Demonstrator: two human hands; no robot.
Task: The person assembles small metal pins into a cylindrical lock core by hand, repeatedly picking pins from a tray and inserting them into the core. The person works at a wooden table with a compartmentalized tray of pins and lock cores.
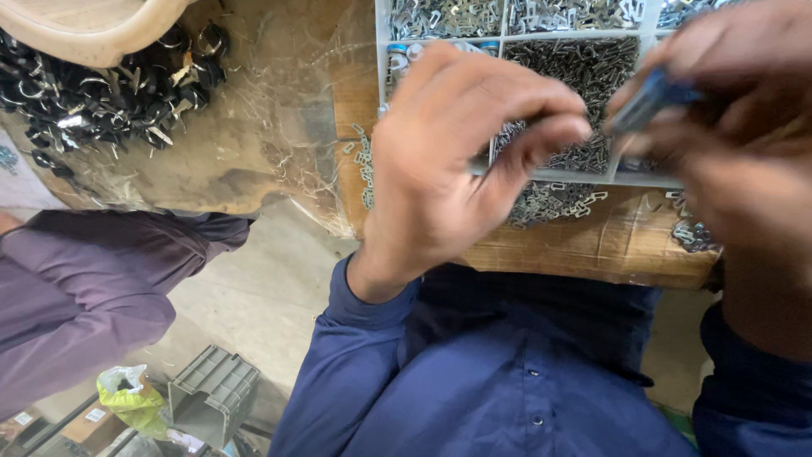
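My left hand (pixel 448 161) is raised over a white compartment tray (pixel 643 179), its thumb and fingers pinched on something small that I cannot make out. My right hand (pixel 736 144) is blurred at the right edge and grips a slim blue-grey tool (pixel 647 103) that points toward the left hand. The tray's compartments hold several small metal clips (pixel 592 63) and dark pins. More loose metal clips (pixel 550 203) lie on the wooden board (pixel 592 241) under the tray.
A heap of dark metal rings (pixel 101 97) lies on plastic sheeting at upper left, beside a beige basin rim (pixel 93 34). Another person's purple sleeve (pixel 85 288) is at left. On the floor below stand a grey crate (pixel 211 393) and a yellow-green bag (pixel 127 393).
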